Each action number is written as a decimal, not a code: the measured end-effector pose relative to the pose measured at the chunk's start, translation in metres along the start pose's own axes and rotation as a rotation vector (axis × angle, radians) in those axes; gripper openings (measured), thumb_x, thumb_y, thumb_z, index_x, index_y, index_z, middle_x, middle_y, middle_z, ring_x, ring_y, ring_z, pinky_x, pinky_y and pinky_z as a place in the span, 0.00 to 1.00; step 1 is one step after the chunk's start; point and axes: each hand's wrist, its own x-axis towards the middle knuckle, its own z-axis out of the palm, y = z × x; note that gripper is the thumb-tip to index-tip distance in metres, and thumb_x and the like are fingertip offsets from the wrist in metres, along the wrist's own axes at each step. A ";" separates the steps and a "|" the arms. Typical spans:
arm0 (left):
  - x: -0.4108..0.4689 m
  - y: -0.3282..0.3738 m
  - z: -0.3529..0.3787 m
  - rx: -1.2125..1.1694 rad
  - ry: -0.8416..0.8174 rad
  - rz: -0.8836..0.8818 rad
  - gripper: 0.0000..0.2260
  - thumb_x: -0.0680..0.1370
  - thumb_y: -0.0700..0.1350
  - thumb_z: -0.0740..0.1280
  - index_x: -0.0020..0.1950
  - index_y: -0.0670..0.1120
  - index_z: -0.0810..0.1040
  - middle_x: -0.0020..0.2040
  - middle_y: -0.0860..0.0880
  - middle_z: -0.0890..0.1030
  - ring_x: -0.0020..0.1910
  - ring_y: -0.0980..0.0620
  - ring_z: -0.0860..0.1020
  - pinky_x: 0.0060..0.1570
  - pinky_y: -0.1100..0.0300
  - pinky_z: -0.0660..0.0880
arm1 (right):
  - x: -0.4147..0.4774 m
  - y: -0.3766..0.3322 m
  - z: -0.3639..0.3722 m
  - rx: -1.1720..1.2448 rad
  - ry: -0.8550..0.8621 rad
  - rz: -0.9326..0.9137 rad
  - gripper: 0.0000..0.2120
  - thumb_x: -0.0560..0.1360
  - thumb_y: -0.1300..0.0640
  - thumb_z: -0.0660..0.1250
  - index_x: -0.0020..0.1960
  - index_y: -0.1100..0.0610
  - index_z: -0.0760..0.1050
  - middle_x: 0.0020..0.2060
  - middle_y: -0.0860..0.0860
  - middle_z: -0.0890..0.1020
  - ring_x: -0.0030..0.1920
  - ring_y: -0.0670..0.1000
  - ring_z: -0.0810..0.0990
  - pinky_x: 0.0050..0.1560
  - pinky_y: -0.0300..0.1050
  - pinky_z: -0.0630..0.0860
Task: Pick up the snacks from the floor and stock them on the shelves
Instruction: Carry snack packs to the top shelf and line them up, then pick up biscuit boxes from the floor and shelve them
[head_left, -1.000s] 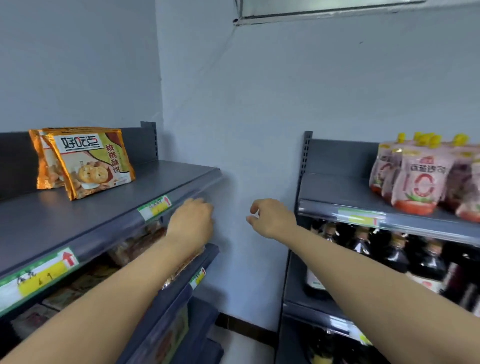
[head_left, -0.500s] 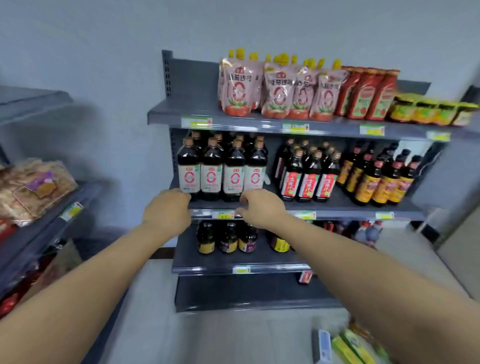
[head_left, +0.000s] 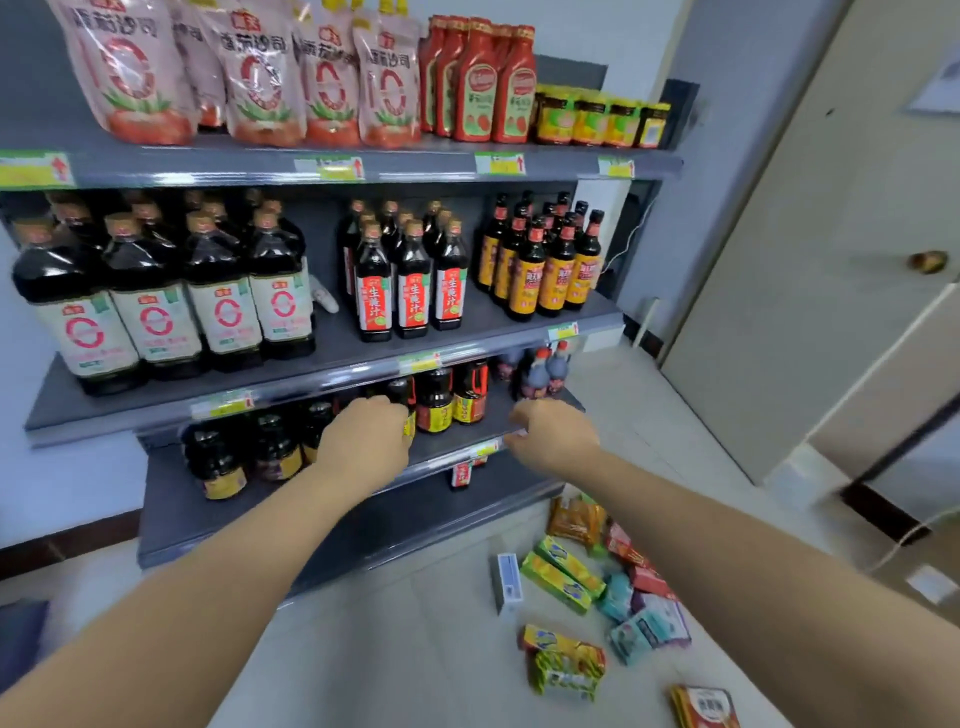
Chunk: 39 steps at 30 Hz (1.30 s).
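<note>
Snacks (head_left: 597, 597) are all down on the floor (head_left: 415, 649), in a loose heap just right of the shelf unit (head_left: 332, 358) and a bit out from its base. Honestly most of that heap is blurry, so we can't read any labels, and our right forearm covers its right edge. One red pack (head_left: 704, 704) near the bottom is cut off by the frame.

What we can make out: two long yellow-green boxes (head_left: 563, 574) lying side by side, long axes running diagonally away from the shelf unit, and one white box (head_left: 507, 582) beside them with its long axis pointing roughly straight at the unit. One crinkly yellow-green bag (head_left: 563, 662) sits nearest us. The pinkish and teal packs behind are too jumbled to count.

Our left hand (head_left: 363, 441) is in front of the unit's lower shelf, fingers curled down loosely, grip closed on nothing we can see. Our right hand (head_left: 553, 434) hangs at that shelf's right end, also loosely curled and empty.

On the unit itself, four red ketchup bottles (head_left: 480, 83) on the top shelf, four big dark bottles (head_left: 171, 296) across the front of the middle one.
</note>
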 end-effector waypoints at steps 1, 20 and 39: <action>0.010 0.012 0.006 0.001 -0.018 0.025 0.12 0.79 0.47 0.63 0.58 0.42 0.77 0.55 0.44 0.77 0.58 0.43 0.74 0.52 0.50 0.76 | 0.001 0.014 0.002 0.010 -0.003 0.034 0.14 0.77 0.49 0.63 0.58 0.56 0.76 0.56 0.54 0.80 0.58 0.58 0.77 0.52 0.49 0.76; 0.192 0.205 0.187 0.032 -0.346 0.370 0.12 0.79 0.48 0.62 0.59 0.44 0.77 0.56 0.45 0.76 0.58 0.43 0.75 0.53 0.50 0.75 | 0.058 0.269 0.077 0.141 -0.179 0.552 0.16 0.77 0.47 0.63 0.60 0.53 0.77 0.58 0.56 0.80 0.59 0.59 0.78 0.55 0.47 0.76; 0.273 0.273 0.543 -0.020 -0.728 0.139 0.10 0.77 0.43 0.63 0.56 0.43 0.79 0.57 0.42 0.79 0.58 0.41 0.76 0.51 0.52 0.74 | 0.150 0.474 0.365 0.329 -0.519 0.681 0.16 0.78 0.48 0.62 0.60 0.55 0.77 0.56 0.55 0.81 0.58 0.58 0.78 0.55 0.51 0.77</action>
